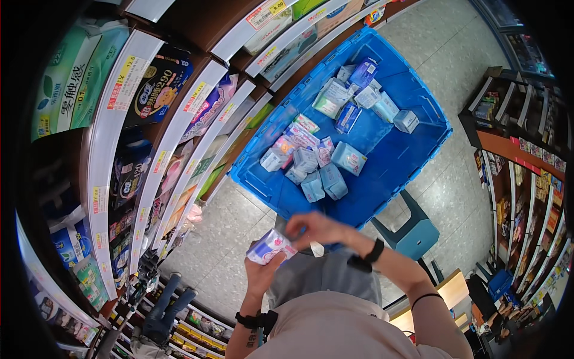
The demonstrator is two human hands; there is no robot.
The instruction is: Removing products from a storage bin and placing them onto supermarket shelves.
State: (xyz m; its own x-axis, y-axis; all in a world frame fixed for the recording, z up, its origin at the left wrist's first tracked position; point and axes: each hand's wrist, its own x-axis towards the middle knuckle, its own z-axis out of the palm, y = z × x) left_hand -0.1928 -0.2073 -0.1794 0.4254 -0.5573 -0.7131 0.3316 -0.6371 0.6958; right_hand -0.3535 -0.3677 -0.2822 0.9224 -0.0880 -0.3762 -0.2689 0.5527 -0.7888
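My left hand (263, 274) grips a small white, purple and pink soft pack (271, 247), apparently sanitary pads, in front of my lap. Beside the pack's right end is my right hand (319, 229), blurred and with curled fingers; whether it pinches anything is unclear. Just beyond both hands stands a large blue plastic crate (394, 155). Inside it lie several loose packs in two groups. The nearer group includes a pale blue pack (349, 158) and a pink-and-white pack (325, 151). Toward the far end are a dark blue pack (348, 117) and a purple-blue pack (363, 74).
Store shelves (148, 188) with price strips and packaged pads run along my left, close to the crate. A teal plastic stool (415, 236) stands right of the crate. More stocked shelves (520, 197) are at far right. Another person (163, 314) is at lower left.
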